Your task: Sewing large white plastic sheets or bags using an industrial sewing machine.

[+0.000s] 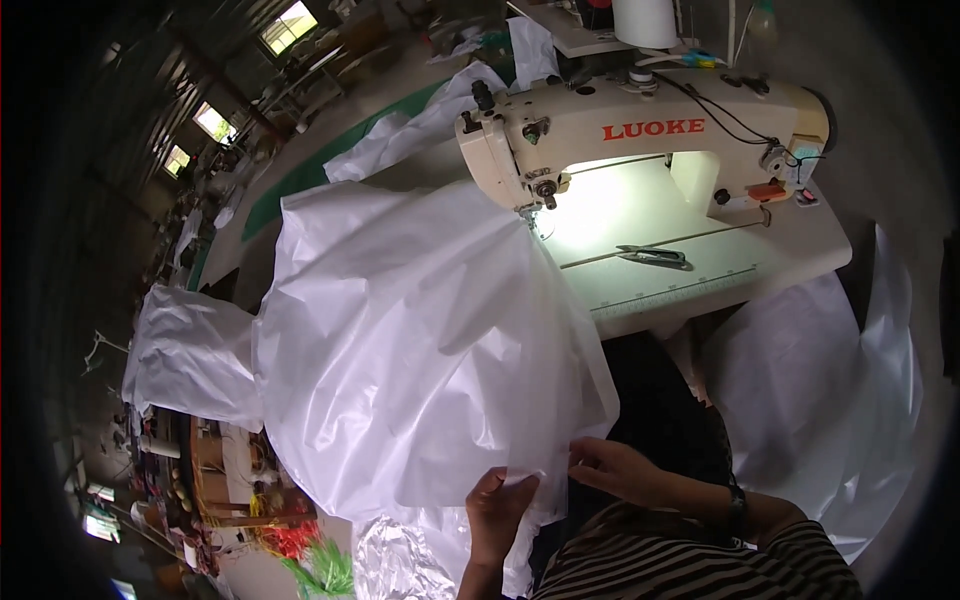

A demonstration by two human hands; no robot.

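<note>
A large white translucent plastic sheet (400,330) spreads from under the needle area of a sewing machine (640,130) down toward my body, with many folds. At its near edge my left hand (500,510) pinches the sheet between thumb and fingers. Just to the right, my right hand (618,472) has its fingers curled at the sheet's near right edge; whether they grip the film is hard to make out. Thread snips (655,257) lie on the machine bed, apart from both hands.
The lit machine table (700,285) has a ruler scale along its near edge. More white sheeting (800,380) hangs at the right, and another piece (190,350) lies at the left. Red and green strands (325,565) sit low at the left. A white thread cone (645,22) stands behind the machine.
</note>
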